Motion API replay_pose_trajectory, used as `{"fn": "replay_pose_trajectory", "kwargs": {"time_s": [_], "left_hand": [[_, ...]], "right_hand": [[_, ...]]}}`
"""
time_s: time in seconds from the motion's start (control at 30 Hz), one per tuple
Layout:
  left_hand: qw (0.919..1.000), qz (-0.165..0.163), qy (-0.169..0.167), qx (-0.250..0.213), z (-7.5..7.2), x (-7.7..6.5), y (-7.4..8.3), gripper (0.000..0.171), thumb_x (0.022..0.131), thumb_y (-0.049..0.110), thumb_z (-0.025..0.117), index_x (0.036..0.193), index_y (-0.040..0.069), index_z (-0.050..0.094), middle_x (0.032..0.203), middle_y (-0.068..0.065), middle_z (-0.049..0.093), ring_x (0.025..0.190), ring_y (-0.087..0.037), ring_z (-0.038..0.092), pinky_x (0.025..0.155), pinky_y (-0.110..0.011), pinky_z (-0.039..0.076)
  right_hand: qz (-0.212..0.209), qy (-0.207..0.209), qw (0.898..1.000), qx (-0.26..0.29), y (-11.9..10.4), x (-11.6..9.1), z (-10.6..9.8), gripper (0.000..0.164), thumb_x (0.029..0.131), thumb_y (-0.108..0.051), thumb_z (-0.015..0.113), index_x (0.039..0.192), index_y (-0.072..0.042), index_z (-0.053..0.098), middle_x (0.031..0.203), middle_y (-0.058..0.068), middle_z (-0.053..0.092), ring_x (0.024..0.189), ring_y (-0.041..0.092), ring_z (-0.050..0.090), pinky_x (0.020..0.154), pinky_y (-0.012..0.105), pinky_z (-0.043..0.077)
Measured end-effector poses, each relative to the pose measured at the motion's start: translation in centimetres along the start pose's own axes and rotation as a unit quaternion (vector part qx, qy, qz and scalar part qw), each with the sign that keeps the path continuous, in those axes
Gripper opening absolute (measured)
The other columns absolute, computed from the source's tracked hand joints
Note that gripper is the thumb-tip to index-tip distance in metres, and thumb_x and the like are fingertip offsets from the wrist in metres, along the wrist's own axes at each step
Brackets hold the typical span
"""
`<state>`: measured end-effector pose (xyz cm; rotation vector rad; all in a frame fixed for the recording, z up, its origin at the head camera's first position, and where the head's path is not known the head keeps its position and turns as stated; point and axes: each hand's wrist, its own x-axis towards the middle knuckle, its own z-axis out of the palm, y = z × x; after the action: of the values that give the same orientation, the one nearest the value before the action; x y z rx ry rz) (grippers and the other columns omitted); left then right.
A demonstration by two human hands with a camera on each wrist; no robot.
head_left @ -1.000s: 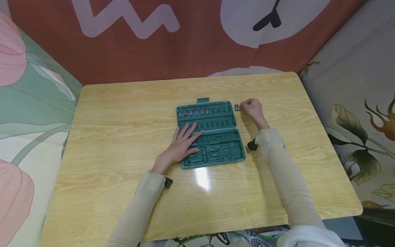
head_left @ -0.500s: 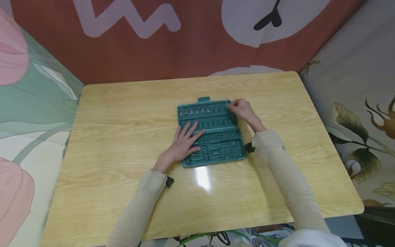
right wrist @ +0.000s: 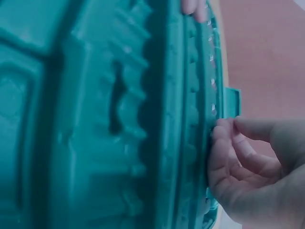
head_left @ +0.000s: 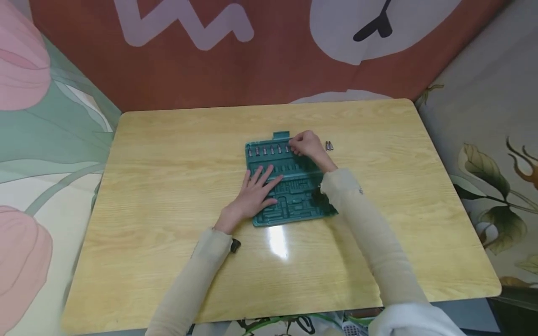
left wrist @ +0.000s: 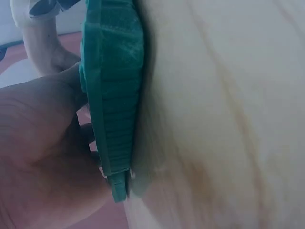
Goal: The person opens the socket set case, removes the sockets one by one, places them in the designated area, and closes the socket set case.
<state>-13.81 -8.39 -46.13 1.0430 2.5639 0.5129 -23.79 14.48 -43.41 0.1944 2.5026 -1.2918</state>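
Note:
A green plastic tool case point(head_left: 294, 212) lies unfolded on the table, its moulded slots facing up. Small metal bits point(head_left: 265, 150) stand in a row along its far half, at the left. My left hand point(head_left: 249, 200) rests with spread fingers on the case's left side. Over the far row, just right of the last seated bit, my right hand point(head_left: 308, 143) pinches with thumb and forefinger; its fingertips largely hide the small bit between them. In the right wrist view those curled fingers point(right wrist: 221, 157) touch the far row beside the case's latch tab point(right wrist: 232, 102).
Two more metal bits point(head_left: 329, 146) sit on the wooden table point(head_left: 168, 186) right of the case. A red printed backdrop point(head_left: 189, 79) rises behind the table. Cables point(head_left: 290, 322) show below the near edge.
My right hand has moved left from beside the loose bits to the case's far row, leaving two bits on the table. My left hand stays on the case.

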Motion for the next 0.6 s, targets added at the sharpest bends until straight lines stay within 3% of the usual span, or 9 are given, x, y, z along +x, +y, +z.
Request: {"fn": "replay_pose_trajectory", "kwargs": {"time_s": [0.3, 0.47, 0.6], "left_hand": [[0.9985, -0.001, 0.023, 0.049, 0.08, -0.02, 0.49, 0.065, 0.098, 0.043, 0.052, 0.154, 0.022, 0.027, 0.16, -0.015, 0.01, 0.145, -0.037, 0.004, 0.114, -0.052, 0.002], [0.9988, 0.011, 0.028, 0.038, 0.04, 0.13, 0.2, 0.066, 0.098, 0.042, 0.053, 0.154, 0.02, 0.027, 0.16, -0.015, 0.01, 0.145, -0.037, 0.003, 0.115, -0.051, 0.002], [0.9995, 0.013, 0.027, 0.007, 0.13, 0.15, -0.26, 0.066, 0.098, 0.041, 0.053, 0.154, 0.021, 0.026, 0.16, -0.014, 0.008, 0.145, -0.037, 0.0, 0.114, -0.053, 0.0]], "right_hand": [[-0.004, 0.019, 1.0, -0.018, 0.06, 0.35, 0.64, 0.025, 0.097, -0.014, 0.058, 0.096, 0.006, 0.073, 0.078, 0.014, 0.068, 0.066, 0.019, 0.062, 0.065, 0.032, 0.052], [0.013, 0.011, 0.999, -0.036, -0.32, 0.64, 0.99, 0.026, 0.097, -0.015, 0.058, 0.104, 0.005, 0.073, 0.095, 0.018, 0.07, 0.079, 0.022, 0.063, 0.074, 0.036, 0.052], [0.039, -0.004, 0.999, -0.017, -0.49, 0.85, 1.08, 0.028, 0.097, -0.017, 0.058, 0.109, 0.005, 0.071, 0.112, 0.018, 0.067, 0.093, 0.025, 0.062, 0.083, 0.039, 0.05]]}}
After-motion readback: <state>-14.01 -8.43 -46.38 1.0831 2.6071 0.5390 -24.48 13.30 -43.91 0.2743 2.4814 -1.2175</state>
